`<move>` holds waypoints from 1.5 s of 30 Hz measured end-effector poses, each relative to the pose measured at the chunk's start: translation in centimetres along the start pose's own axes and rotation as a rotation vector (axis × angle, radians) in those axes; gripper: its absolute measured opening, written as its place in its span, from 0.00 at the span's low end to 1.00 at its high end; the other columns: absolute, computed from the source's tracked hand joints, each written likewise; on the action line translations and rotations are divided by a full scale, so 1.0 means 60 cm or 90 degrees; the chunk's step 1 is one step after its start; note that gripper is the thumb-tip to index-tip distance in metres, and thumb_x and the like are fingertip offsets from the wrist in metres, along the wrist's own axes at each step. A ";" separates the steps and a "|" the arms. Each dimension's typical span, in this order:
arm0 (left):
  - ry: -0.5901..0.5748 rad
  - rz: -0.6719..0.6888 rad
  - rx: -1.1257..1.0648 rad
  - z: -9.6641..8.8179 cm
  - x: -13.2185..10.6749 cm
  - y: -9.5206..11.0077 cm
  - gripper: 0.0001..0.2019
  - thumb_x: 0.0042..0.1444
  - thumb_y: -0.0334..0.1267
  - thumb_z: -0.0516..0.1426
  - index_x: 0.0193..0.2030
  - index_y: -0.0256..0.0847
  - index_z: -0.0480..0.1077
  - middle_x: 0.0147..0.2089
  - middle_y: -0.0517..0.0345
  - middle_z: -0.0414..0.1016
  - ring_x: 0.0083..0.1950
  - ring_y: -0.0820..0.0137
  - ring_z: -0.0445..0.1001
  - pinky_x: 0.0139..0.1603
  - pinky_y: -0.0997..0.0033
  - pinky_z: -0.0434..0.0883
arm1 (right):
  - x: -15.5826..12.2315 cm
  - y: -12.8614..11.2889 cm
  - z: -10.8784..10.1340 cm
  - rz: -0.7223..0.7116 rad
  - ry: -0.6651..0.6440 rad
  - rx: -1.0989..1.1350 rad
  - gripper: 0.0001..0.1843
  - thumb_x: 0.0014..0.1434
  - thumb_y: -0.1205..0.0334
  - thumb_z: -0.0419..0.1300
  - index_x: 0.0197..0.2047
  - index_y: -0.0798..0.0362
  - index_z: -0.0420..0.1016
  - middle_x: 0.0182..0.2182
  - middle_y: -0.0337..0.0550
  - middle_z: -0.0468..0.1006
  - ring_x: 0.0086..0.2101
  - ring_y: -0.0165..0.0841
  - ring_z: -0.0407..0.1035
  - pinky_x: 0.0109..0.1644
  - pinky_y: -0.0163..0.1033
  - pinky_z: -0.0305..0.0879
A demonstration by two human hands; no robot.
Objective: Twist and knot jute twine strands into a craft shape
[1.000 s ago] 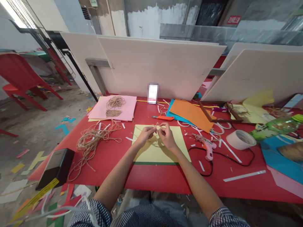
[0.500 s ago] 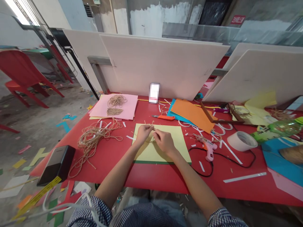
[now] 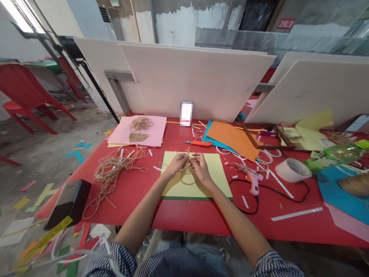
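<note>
Both my hands are raised over a pale yellow card (image 3: 215, 165), pinching a short length of jute twine (image 3: 186, 177) between their fingertips. My left hand (image 3: 178, 163) holds one part of it, and my right hand (image 3: 198, 166) holds another, close by. A loop of the twine hangs below them, reaching the card. To the left lies a loose tangle of twine (image 3: 113, 169). A pink sheet (image 3: 157, 132) farther off carries a round twine coil (image 3: 141, 124) and a flat twine shape (image 3: 138, 137).
The red table (image 3: 187, 215) is strewn with white paper strips. On it are an orange utility knife (image 3: 198, 144), orange card (image 3: 230, 138), a pink glue gun (image 3: 252, 181) with black cord, a tape roll (image 3: 293, 170), a black box (image 3: 69, 204) and an upright blurred phone (image 3: 186, 114). White boards stand behind.
My right hand has lifted from a flatter position and now pinches the twine with its fingertips. The hands are closer together, and a twine loop now hangs clearly beneath them.
</note>
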State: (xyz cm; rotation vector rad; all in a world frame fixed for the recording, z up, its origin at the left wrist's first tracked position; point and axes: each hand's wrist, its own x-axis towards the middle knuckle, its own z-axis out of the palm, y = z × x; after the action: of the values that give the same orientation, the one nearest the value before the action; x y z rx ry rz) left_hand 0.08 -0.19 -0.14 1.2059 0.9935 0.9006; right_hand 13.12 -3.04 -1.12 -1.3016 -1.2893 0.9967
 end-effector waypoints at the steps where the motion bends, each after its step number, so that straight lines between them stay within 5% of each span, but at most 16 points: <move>1: -0.017 -0.009 -0.001 0.000 0.000 0.000 0.18 0.56 0.52 0.56 0.27 0.40 0.60 0.18 0.72 0.48 0.18 0.80 0.47 0.21 0.76 0.45 | 0.004 0.004 -0.002 0.035 -0.018 0.028 0.11 0.54 0.57 0.53 0.41 0.48 0.60 0.26 0.35 0.69 0.26 0.33 0.65 0.30 0.37 0.62; 5: -0.016 -0.013 0.097 -0.005 -0.001 0.003 0.11 0.59 0.43 0.50 0.28 0.41 0.59 0.20 0.69 0.50 0.20 0.77 0.50 0.24 0.75 0.50 | 0.012 0.005 -0.018 0.033 -0.015 0.002 0.07 0.51 0.60 0.50 0.35 0.48 0.65 0.19 0.31 0.59 0.21 0.31 0.55 0.26 0.35 0.51; 10: 0.024 0.110 0.343 -0.005 -0.004 0.005 0.11 0.61 0.38 0.47 0.28 0.41 0.60 0.25 0.62 0.64 0.30 0.71 0.64 0.34 0.72 0.60 | 0.012 -0.014 -0.040 -0.036 0.001 -0.138 0.10 0.57 0.53 0.51 0.30 0.49 0.65 0.18 0.33 0.60 0.21 0.31 0.56 0.28 0.36 0.49; 16: -0.004 0.136 0.505 0.001 -0.008 -0.001 0.11 0.63 0.37 0.45 0.29 0.42 0.60 0.27 0.59 0.68 0.30 0.68 0.66 0.34 0.71 0.60 | 0.013 -0.022 -0.048 -0.104 -0.136 -0.297 0.15 0.62 0.49 0.51 0.30 0.49 0.66 0.22 0.36 0.67 0.25 0.32 0.60 0.32 0.36 0.52; 24: -0.025 0.138 0.538 -0.001 -0.010 0.006 0.13 0.65 0.37 0.44 0.29 0.42 0.61 0.26 0.59 0.69 0.30 0.68 0.68 0.33 0.72 0.60 | 0.030 -0.008 -0.059 -0.143 -0.205 -0.211 0.19 0.63 0.47 0.50 0.26 0.49 0.58 0.26 0.38 0.66 0.30 0.33 0.61 0.36 0.36 0.57; 29: -0.019 0.121 0.624 0.009 -0.015 0.008 0.13 0.67 0.35 0.43 0.36 0.41 0.66 0.30 0.55 0.74 0.32 0.65 0.72 0.34 0.71 0.61 | 0.028 0.002 -0.054 -0.019 -0.223 -0.154 0.17 0.65 0.47 0.46 0.29 0.49 0.58 0.24 0.35 0.65 0.26 0.31 0.61 0.31 0.36 0.57; 32: -0.023 0.107 0.681 0.010 -0.015 0.008 0.13 0.67 0.35 0.43 0.39 0.41 0.68 0.32 0.52 0.76 0.33 0.63 0.74 0.35 0.70 0.62 | 0.022 -0.003 -0.051 -0.035 -0.220 -0.196 0.16 0.65 0.48 0.47 0.30 0.48 0.58 0.23 0.34 0.65 0.25 0.31 0.60 0.31 0.35 0.55; 40: -0.022 0.125 0.605 0.001 -0.014 0.007 0.11 0.64 0.35 0.47 0.36 0.41 0.70 0.32 0.54 0.76 0.34 0.64 0.74 0.36 0.70 0.64 | 0.017 -0.028 -0.063 -0.128 -0.202 -0.340 0.13 0.64 0.53 0.52 0.31 0.49 0.68 0.20 0.34 0.66 0.23 0.31 0.58 0.30 0.35 0.50; 45: 0.110 0.113 0.427 -0.001 -0.008 0.002 0.10 0.62 0.36 0.49 0.38 0.40 0.71 0.35 0.55 0.76 0.32 0.69 0.72 0.35 0.72 0.66 | 0.015 -0.030 -0.062 -0.212 -0.195 -0.434 0.12 0.67 0.57 0.50 0.37 0.49 0.72 0.26 0.39 0.74 0.26 0.33 0.63 0.33 0.35 0.50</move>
State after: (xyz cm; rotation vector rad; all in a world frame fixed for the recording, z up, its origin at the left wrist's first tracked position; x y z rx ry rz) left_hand -0.12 -0.64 0.03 1.8223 1.4081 0.8425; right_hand 16.59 -2.66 1.31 -1.3833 -2.1258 0.5396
